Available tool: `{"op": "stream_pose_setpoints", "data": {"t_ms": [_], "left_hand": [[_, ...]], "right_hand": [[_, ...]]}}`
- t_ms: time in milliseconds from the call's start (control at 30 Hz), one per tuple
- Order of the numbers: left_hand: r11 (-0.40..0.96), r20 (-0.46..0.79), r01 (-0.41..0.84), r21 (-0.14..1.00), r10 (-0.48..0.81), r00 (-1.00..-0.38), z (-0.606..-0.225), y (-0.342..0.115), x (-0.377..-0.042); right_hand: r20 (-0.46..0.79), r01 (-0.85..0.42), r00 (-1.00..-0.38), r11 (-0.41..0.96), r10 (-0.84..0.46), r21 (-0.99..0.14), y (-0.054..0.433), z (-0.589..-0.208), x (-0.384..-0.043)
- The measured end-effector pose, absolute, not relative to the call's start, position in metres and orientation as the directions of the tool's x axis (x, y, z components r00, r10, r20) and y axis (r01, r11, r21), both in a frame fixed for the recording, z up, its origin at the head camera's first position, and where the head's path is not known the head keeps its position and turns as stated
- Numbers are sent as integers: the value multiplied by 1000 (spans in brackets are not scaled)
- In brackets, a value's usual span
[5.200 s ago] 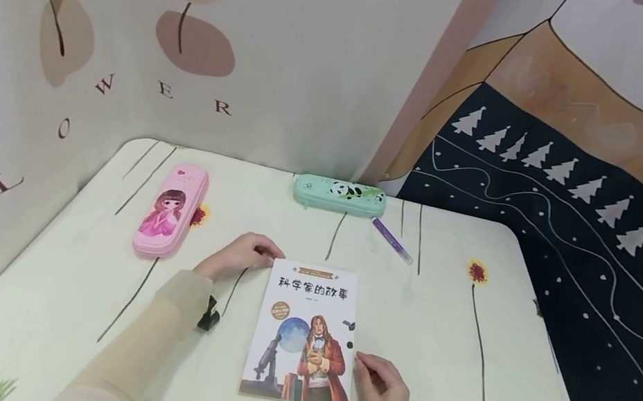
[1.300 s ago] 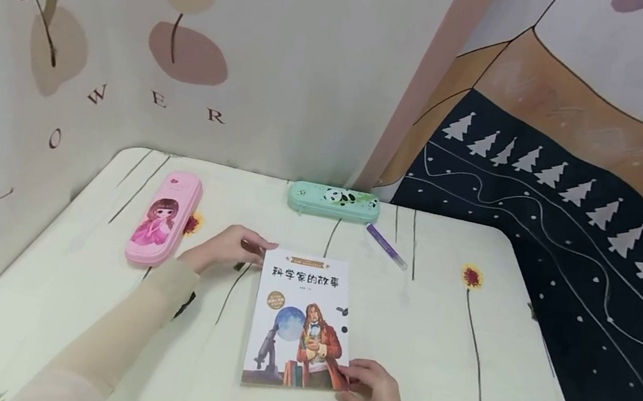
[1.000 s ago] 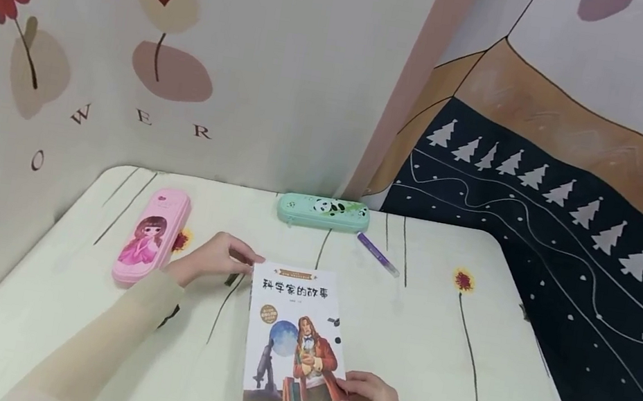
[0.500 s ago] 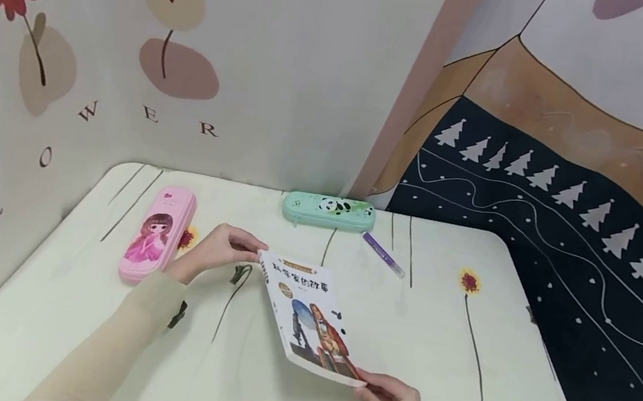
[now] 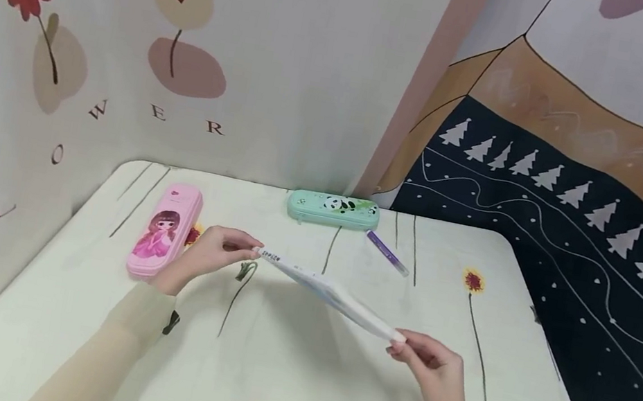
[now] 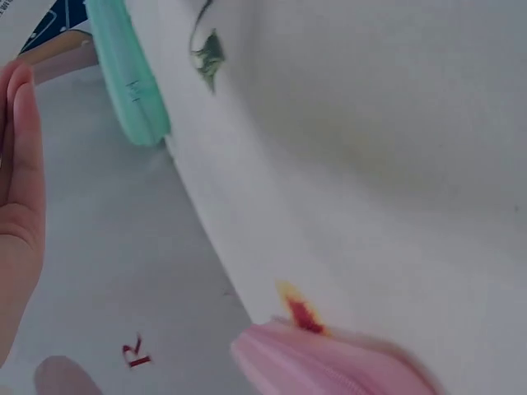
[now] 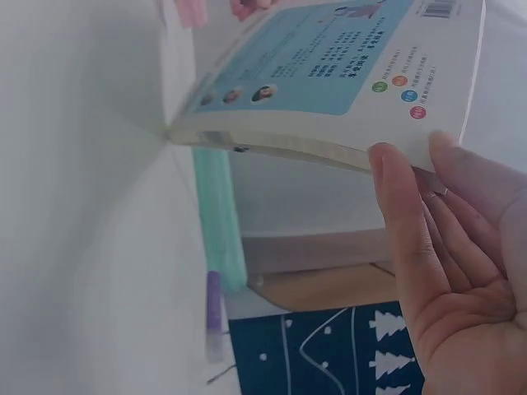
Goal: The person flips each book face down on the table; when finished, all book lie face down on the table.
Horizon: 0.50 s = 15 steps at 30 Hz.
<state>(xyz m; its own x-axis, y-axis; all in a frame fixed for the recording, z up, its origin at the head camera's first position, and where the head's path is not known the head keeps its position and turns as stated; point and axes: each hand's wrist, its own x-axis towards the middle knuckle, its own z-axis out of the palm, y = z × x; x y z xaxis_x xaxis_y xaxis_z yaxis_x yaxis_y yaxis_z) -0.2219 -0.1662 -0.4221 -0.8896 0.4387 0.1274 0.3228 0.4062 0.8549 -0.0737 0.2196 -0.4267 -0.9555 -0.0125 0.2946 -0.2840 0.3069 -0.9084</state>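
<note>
A thin paperback book (image 5: 332, 295) hangs above the table, seen almost edge-on in the head view and sloping down to the right. My left hand (image 5: 210, 254) pinches its upper left corner. At the lower right corner, my right hand (image 5: 438, 373) pinches it between thumb and fingers. The right wrist view shows the book's white and blue back cover (image 7: 321, 74), with the right hand (image 7: 461, 271) at its edge. In the left wrist view, part of the left hand (image 6: 20, 181) shows at the left edge; its fingertips are largely cut off.
Left of the left hand lies a pink pencil case (image 5: 166, 232) with a doll picture. A green panda pencil case (image 5: 332, 211) is at the table's back edge, beside a purple marker (image 5: 387, 253). Printed cloth walls (image 5: 289, 83) stand behind the table (image 5: 266, 388).
The book, flat on the table at first, has been lifted and tilted until its front cover no longer shows. The right hand has taken hold of its corner and moved up and right.
</note>
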Motion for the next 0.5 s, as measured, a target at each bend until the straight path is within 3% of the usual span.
{"op": "stream_pose_setpoints", "data": {"t_ms": [133,233,500], "left_hand": [[451,124,324,832,418,-900,-426,-173,-214],[489,122,317,813,389,-913,-417,-179,-196],[506,45,234,830,358,-933,-414,-181,-146]], "right_hand": [[346,-336,-938,263,-10,-904,225,-413,-88],[315,-309,-949,225,-10,-924,227,-405,-104],[50,-56,-998,184,-40,-981,230,-399,-149]]}}
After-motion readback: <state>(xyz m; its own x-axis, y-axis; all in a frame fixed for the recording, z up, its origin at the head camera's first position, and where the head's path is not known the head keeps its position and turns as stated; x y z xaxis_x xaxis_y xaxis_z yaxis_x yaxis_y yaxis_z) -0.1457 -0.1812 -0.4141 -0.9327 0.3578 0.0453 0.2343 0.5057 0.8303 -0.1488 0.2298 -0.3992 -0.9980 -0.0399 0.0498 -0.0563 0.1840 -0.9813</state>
